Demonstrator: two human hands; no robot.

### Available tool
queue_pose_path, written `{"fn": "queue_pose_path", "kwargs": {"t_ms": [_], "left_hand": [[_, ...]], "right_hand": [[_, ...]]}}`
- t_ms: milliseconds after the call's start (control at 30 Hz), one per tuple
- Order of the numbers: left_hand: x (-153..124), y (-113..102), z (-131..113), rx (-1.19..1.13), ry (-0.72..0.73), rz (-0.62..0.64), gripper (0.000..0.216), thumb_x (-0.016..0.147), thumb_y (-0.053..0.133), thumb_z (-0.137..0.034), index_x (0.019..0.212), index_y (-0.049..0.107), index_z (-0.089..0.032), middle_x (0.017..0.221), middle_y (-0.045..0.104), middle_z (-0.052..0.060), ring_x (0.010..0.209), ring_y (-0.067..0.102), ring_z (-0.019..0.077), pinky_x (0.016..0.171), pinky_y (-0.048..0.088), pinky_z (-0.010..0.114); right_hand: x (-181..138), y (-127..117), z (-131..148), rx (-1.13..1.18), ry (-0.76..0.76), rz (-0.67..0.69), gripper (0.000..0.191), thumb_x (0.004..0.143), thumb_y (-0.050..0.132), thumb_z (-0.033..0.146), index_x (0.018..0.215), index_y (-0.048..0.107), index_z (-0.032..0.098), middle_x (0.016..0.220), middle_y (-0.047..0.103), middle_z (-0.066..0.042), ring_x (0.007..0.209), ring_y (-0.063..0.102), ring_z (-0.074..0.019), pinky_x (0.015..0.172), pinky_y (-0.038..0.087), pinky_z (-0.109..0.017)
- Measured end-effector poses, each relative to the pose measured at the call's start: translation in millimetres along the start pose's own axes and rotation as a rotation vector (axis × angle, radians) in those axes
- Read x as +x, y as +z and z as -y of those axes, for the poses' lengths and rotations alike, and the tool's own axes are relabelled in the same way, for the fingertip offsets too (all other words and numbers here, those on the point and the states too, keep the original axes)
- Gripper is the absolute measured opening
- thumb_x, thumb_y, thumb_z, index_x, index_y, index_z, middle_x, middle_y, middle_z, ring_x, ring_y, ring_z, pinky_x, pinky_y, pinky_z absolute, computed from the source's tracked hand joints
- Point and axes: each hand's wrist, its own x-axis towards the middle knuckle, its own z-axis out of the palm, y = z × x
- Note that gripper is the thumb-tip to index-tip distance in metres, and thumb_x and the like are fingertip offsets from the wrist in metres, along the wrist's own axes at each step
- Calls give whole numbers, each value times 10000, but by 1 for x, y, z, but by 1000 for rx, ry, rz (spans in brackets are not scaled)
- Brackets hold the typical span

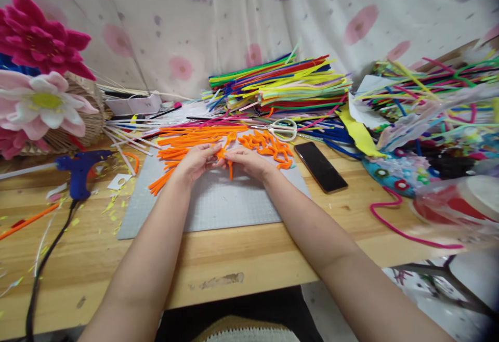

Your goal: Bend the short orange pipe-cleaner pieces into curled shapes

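Observation:
Both hands meet over a grey cutting mat (230,214), pinching one bent orange pipe cleaner (231,169) between them. My left hand (198,161) grips it from the left with thumb and fingers closed. From the other side my right hand (248,162) holds the same piece, also closed. Part of it loops up above the fingertips and a short end points down. Straight orange pipe cleaners (167,154) lie in a bunch behind and left of my left hand. Beyond my right hand is a pile of twisted orange pieces (273,147).
A black phone (320,166) lies right of the mat, and white-handled scissors (284,129) lie behind it. At left stand a blue glue gun (80,173) with a black cord and felt-like flowers (47,100). Colourful pipe cleaners (280,82) are heaped at the back.

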Motion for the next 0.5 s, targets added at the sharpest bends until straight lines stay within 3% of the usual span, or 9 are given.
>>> {"fn": "queue_pose_path", "kwargs": {"t_ms": [133,333,500], "left_hand": [[0,4,0,14,0,79,235,740,628,-308,627,600,-103,472,553,33,428,534,92,430,425,174],[-1,16,2,99,77,-176,268,679,685,-246,523,497,-137,404,510,-5,323,471,81,345,334,167],[3,16,6,142,84,-239,291,658,699,-209,482,478,-136,365,475,-18,294,432,68,323,254,157]], "right_hand": [[1,2,0,-16,0,-4,377,678,634,492,725,706,125,700,649,-40,679,550,-105,689,431,-246],[5,5,-3,-147,-54,-35,321,669,655,444,707,705,129,727,673,-40,754,580,-132,800,423,-289],[8,10,-6,-212,-98,-78,296,677,646,418,686,696,127,728,676,-35,747,577,-137,789,424,-293]]}}
